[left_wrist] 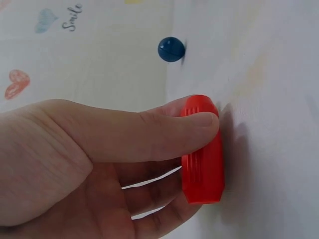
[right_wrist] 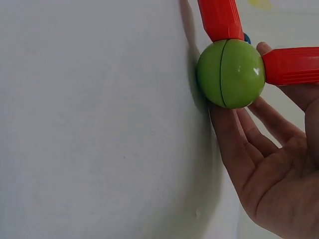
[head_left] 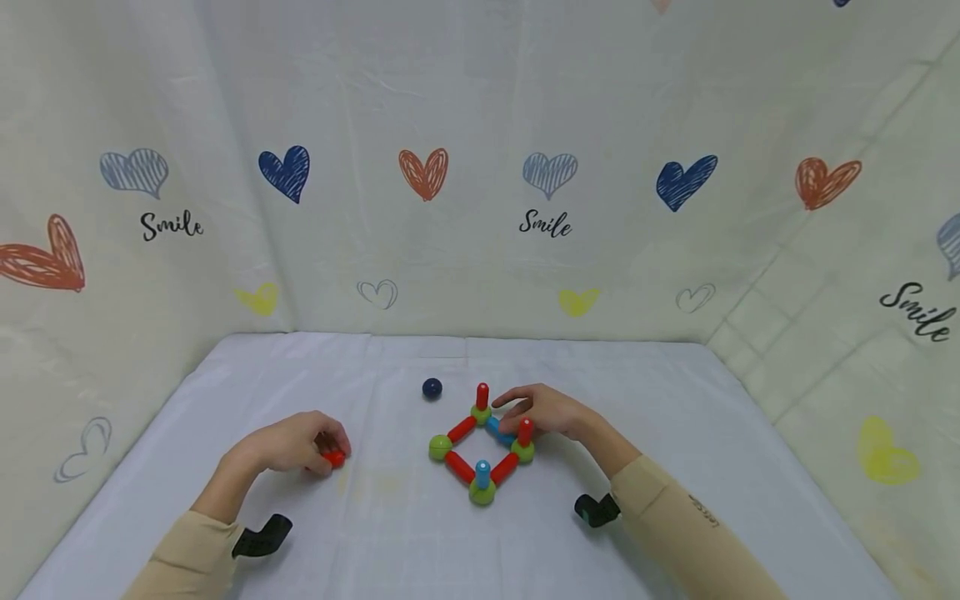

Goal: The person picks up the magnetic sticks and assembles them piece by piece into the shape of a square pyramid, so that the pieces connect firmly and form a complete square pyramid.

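Note:
At the left, my left hand (head_left: 300, 442) pinches a red ribbed rod (left_wrist: 204, 172) between thumb and fingers, just above the white cloth. A four-sided frame of magnetic-looking rods and green balls lies at the centre. Its sides are red rods (head_left: 460, 468) and one blue rod (head_left: 496, 428). Red upright rods stand on the back ball (head_left: 482, 414) and the right ball (head_left: 522, 452); a blue upright rod (head_left: 483, 474) stands on the front ball (head_left: 482, 493). Behind the right ball is my right hand (head_left: 551, 412), fingers extended, thumb by the blue side rod; contact is unclear.
A dark blue ball (head_left: 432, 388) lies on the white cloth (head_left: 390, 533) behind the frame. The frame's left green ball (head_left: 440, 447) bears no upright rod. A curtain (head_left: 480, 108) with printed hearts hangs behind the table. Black wrist devices (head_left: 262, 536) sit below both hands.

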The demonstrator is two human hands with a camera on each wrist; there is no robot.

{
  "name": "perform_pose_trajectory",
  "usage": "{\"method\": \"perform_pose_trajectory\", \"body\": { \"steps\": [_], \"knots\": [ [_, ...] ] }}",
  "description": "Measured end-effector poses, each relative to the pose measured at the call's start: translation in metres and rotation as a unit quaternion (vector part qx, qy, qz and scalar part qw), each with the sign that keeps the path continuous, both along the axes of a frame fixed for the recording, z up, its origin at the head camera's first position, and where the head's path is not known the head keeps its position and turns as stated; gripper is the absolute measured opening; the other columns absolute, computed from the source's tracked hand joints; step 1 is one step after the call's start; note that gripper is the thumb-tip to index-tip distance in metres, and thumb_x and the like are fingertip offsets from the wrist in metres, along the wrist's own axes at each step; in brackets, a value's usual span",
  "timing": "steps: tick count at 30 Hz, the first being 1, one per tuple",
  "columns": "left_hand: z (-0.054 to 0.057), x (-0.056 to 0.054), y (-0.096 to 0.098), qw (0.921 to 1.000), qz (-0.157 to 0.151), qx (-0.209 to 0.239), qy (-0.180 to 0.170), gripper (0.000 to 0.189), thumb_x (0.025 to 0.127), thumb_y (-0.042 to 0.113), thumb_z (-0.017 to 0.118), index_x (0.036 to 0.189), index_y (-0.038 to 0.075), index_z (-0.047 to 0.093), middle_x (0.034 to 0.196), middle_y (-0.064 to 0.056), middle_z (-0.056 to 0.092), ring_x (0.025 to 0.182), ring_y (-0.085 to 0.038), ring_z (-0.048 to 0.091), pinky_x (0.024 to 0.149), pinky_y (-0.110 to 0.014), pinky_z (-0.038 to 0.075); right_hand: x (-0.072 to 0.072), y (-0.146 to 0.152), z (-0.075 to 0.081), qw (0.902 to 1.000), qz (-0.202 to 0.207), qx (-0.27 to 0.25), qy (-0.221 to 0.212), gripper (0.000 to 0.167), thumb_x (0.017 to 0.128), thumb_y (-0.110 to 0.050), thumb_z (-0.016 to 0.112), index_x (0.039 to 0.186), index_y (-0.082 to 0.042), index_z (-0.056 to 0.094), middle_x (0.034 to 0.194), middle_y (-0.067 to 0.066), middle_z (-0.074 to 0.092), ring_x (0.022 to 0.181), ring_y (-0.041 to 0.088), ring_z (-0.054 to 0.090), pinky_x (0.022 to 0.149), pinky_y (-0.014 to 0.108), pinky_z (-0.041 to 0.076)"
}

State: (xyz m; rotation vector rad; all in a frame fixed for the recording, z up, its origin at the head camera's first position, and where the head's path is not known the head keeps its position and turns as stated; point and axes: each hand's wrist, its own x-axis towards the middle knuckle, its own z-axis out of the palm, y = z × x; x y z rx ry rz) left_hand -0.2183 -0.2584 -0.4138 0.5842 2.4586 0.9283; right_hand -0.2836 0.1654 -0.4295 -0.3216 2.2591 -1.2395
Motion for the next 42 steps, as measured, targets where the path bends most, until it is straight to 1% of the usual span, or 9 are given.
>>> {"method": "perform_pose_trajectory", "body": {
  "steps": [5, 9, 13, 18, 21, 27, 32, 36, 42],
  "knots": [
    [0.000, -0.002, 0.002, 0.9995, -0.002, 0.014, 0.028, 0.023, 0.082, -0.007, 0.075, 0.100, 0.007, 0.071, 0.087, -0.001, 0.064, 0.081, -0.021, 0.058, 0.067, -0.031, 0.050, 0.001, -0.002, 0.001, 1.0000, 0.002, 0.005, -0.002, 0.049, 0.089, -0.015, 0.080, 0.135, -0.010, 0.065, 0.106, 0.007, 0.070, 0.095, 0.023, 0.065, 0.079, 0.034, 0.058],
    [-0.001, -0.006, 0.004, 0.9981, 0.008, 0.015, 0.060, 0.025, 0.082, -0.005, 0.077, 0.103, 0.008, 0.071, 0.090, 0.000, 0.065, 0.084, -0.019, 0.059, 0.070, -0.031, 0.051, 0.003, -0.003, 0.002, 0.9999, 0.000, 0.015, 0.000, 0.054, 0.087, -0.014, 0.081, 0.137, -0.011, 0.063, 0.104, 0.007, 0.069, 0.094, 0.022, 0.064, 0.075, 0.033, 0.058],
    [-0.001, -0.009, 0.008, 0.9962, 0.042, 0.012, 0.076, 0.027, 0.084, -0.002, 0.078, 0.108, 0.008, 0.072, 0.094, 0.000, 0.065, 0.087, -0.020, 0.059, 0.074, -0.033, 0.052, 0.005, -0.003, 0.002, 0.9999, 0.001, 0.014, -0.004, 0.057, 0.087, -0.014, 0.080, 0.141, -0.012, 0.060, 0.104, 0.008, 0.069, 0.093, 0.023, 0.064, 0.074, 0.033, 0.057],
    [0.000, -0.011, 0.011, 0.9925, 0.082, 0.013, 0.089, 0.025, 0.086, -0.003, 0.074, 0.110, 0.006, 0.074, 0.095, 0.000, 0.067, 0.089, -0.021, 0.060, 0.074, -0.034, 0.053, 0.008, -0.003, 0.003, 0.9998, -0.004, 0.012, -0.014, 0.065, 0.086, -0.012, 0.080, 0.146, -0.011, 0.055, 0.106, 0.008, 0.067, 0.095, 0.023, 0.064, 0.074, 0.033, 0.058],
    [-0.001, -0.013, 0.013, 0.9901, 0.099, 0.021, 0.097, 0.025, 0.087, -0.003, 0.072, 0.111, 0.005, 0.074, 0.097, 0.000, 0.068, 0.092, -0.021, 0.062, 0.075, -0.035, 0.054, 0.010, -0.003, 0.005, 0.9997, -0.010, 0.008, -0.019, 0.069, 0.085, -0.010, 0.080, 0.149, -0.010, 0.052, 0.108, 0.009, 0.066, 0.096, 0.024, 0.064, 0.075, 0.034, 0.058],
    [-0.002, -0.017, 0.019, 0.9846, 0.128, 0.040, 0.112, 0.025, 0.089, 0.000, 0.075, 0.113, 0.006, 0.072, 0.102, -0.001, 0.068, 0.098, -0.023, 0.063, 0.079, -0.036, 0.054, 0.016, -0.003, 0.007, 0.9998, -0.015, 0.009, -0.013, 0.067, 0.085, -0.008, 0.079, 0.147, -0.008, 0.053, 0.109, 0.010, 0.065, 0.095, 0.024, 0.064, 0.075, 0.036, 0.059],
    [-0.002, -0.019, 0.026, 0.9813, 0.139, 0.058, 0.120, 0.027, 0.090, 0.000, 0.075, 0.117, 0.004, 0.071, 0.106, -0.002, 0.069, 0.101, -0.026, 0.063, 0.081, -0.038, 0.054, 0.019, -0.004, 0.007, 0.9996, -0.026, 0.011, -0.006, 0.064, 0.085, -0.009, 0.080, 0.144, -0.006, 0.054, 0.108, 0.010, 0.065, 0.091, 0.023, 0.065, 0.074, 0.036, 0.059],
    [-0.003, -0.021, 0.029, 0.9792, 0.140, 0.068, 0.131, 0.028, 0.090, 0.001, 0.075, 0.118, 0.003, 0.070, 0.107, -0.002, 0.069, 0.103, -0.026, 0.063, 0.083, -0.040, 0.054, 0.021, -0.005, 0.007, 0.9993, -0.037, 0.011, -0.004, 0.064, 0.084, -0.008, 0.081, 0.143, -0.006, 0.054, 0.108, 0.010, 0.065, 0.090, 0.024, 0.065, 0.073, 0.036, 0.059],
    [-0.006, -0.024, 0.035, 0.9742, 0.148, 0.093, 0.143, 0.030, 0.090, 0.002, 0.077, 0.119, 0.003, 0.069, 0.107, -0.002, 0.069, 0.104, -0.027, 0.064, 0.083, -0.040, 0.054, 0.024, -0.006, 0.008, 0.9985, -0.053, 0.016, -0.003, 0.060, 0.085, -0.006, 0.081, 0.140, -0.007, 0.057, 0.108, 0.010, 0.064, 0.090, 0.025, 0.064, 0.072, 0.036, 0.060]
  ]
}}
